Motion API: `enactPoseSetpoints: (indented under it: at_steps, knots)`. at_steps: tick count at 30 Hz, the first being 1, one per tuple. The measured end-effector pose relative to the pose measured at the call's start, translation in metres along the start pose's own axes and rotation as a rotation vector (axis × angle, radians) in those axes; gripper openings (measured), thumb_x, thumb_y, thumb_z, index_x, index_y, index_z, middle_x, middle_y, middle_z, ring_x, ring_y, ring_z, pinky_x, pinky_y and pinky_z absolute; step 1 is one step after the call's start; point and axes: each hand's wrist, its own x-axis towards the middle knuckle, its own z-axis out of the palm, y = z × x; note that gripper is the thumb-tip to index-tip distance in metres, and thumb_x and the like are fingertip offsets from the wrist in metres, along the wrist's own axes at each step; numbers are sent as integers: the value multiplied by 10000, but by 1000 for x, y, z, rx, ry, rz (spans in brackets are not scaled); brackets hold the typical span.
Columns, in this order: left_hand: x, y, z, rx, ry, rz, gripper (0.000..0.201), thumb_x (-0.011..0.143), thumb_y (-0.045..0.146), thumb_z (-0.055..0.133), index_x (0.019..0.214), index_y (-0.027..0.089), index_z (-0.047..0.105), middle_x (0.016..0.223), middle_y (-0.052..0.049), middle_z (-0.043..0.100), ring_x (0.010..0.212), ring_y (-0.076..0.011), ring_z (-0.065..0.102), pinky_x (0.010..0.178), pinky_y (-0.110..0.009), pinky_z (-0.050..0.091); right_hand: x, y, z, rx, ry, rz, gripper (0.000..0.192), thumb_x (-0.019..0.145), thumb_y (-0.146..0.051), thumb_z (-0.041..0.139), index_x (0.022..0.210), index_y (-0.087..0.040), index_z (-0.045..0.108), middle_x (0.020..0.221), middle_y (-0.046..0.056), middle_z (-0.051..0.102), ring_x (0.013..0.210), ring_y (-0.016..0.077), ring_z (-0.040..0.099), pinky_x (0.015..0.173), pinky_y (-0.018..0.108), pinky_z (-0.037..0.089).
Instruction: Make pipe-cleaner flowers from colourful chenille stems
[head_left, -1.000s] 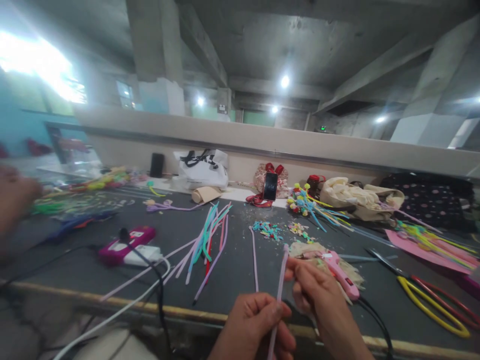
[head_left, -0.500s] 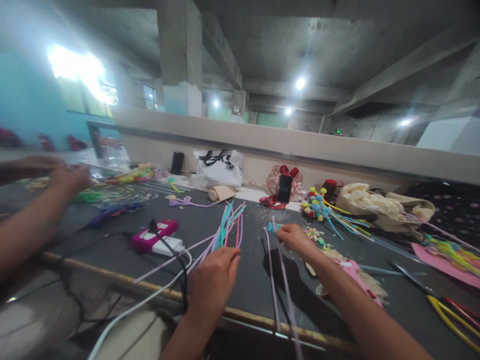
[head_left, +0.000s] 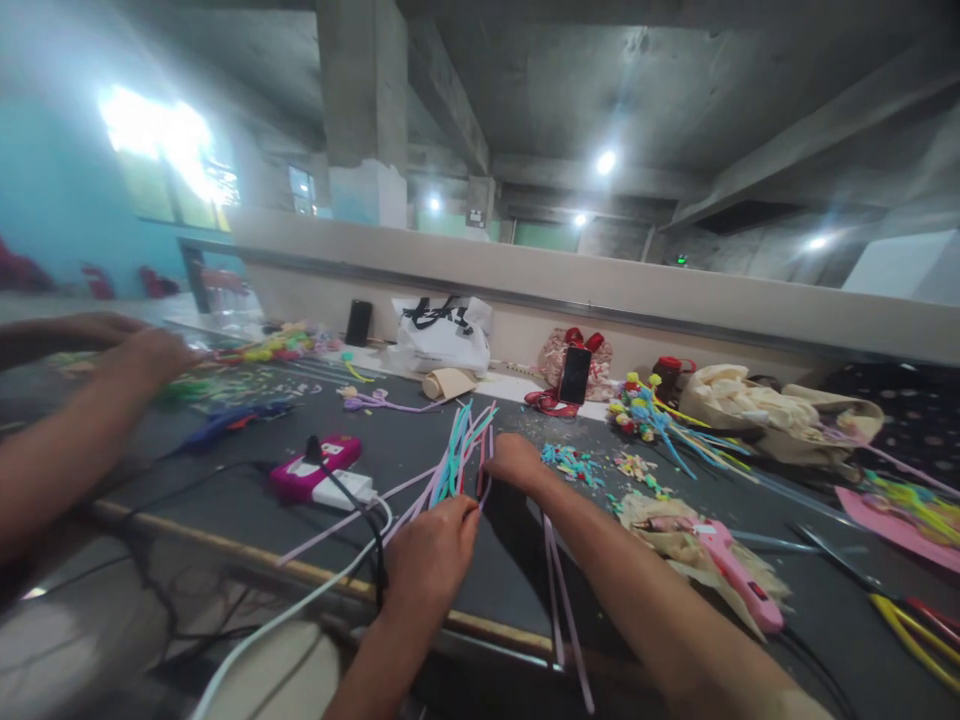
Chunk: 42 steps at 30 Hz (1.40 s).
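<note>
On the desk (head_left: 465, 560), both your hands have moved since a second ago: they've left the lilac pipe cleaner (head_left: 559, 590), which now lies loose at 6 o'clock beside your right forearm, and gone to the bundle of coloured pipe cleaners (head_left: 457, 455) at 11 o'clock. Reads as a switch to picking new stems. Left hand (head_left: 435, 555) is curled, fingertips on the bundle's near end. Right hand (head_left: 514, 460) rests at its far side, fingers bent down; can't tell if it pinches a stem. Pink glue gun (head_left: 731, 565) sits at 3 o'clock, another person's hand (head_left: 146, 355) at 9.
</note>
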Motion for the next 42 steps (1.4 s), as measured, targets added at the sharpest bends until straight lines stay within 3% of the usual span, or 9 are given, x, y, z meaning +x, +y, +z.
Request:
enactPoseSetpoints:
  at_steps: [5,11,17,21,23,27,36,40,42]
  knots:
    - [-2,2,-4,-96,15,2,257,802,275,361,847,245,612,856,-32,686,780,-203,616,630,-272,368,7,5,-1,116,-38,70,251,819,-275,492,1039,-156,514,1050,55,544,893,180,548,743,377,457]
    - [-4,5,-10,-339,45,-29,244,779,243,391,771,206,633,770,-48,678,749,-204,599,651,-278,356,-1,29,-23,390,-11,128,232,824,-291,482,980,-130,539,960,44,574,776,147,570,656,319,479]
    - [1,10,1,-819,-51,-46,287,760,357,411,853,174,612,675,-19,648,484,-109,524,458,-211,356,-98,31,-39,767,23,49,126,790,-201,454,833,-129,548,536,-61,487,382,29,397,354,146,307]
    - [-5,28,10,-1149,-190,-37,374,766,421,401,957,143,563,745,-43,655,391,-58,438,337,-168,277,-175,25,-20,1129,-16,70,152,664,-211,507,789,-141,557,518,-63,490,346,32,384,323,145,278]
    - [-10,38,13,-1389,-267,-82,342,748,411,465,921,138,578,728,-42,652,406,-44,438,335,-146,256,-195,24,-6,1157,-35,98,129,628,-192,490,724,-143,560,484,-60,493,349,46,402,328,150,284]
    - [-17,48,15,-1591,-281,-146,233,712,336,570,811,131,620,618,-19,638,443,-33,441,371,-124,267,-201,28,13,1088,56,56,122,610,-129,445,663,-141,554,495,-51,508,430,66,444,410,166,332]
    - [-20,41,14,-1519,-285,-155,133,666,271,623,728,153,627,567,15,615,488,-49,442,473,-146,314,-196,24,28,781,145,-72,111,659,-94,459,645,-150,554,496,-57,474,469,67,443,429,155,316]
    - [-22,40,6,-1362,-232,-42,103,681,253,587,681,154,616,547,43,551,512,-62,431,519,-168,326,-199,36,7,359,687,-455,157,768,-110,461,863,-167,572,701,19,582,619,96,535,551,184,397]
    - [-23,41,3,-1261,-240,54,125,684,260,573,651,147,613,544,46,511,533,-75,423,536,-181,330,-198,43,-9,100,854,-563,247,779,-107,479,1004,-186,539,853,61,591,694,117,538,571,202,409]
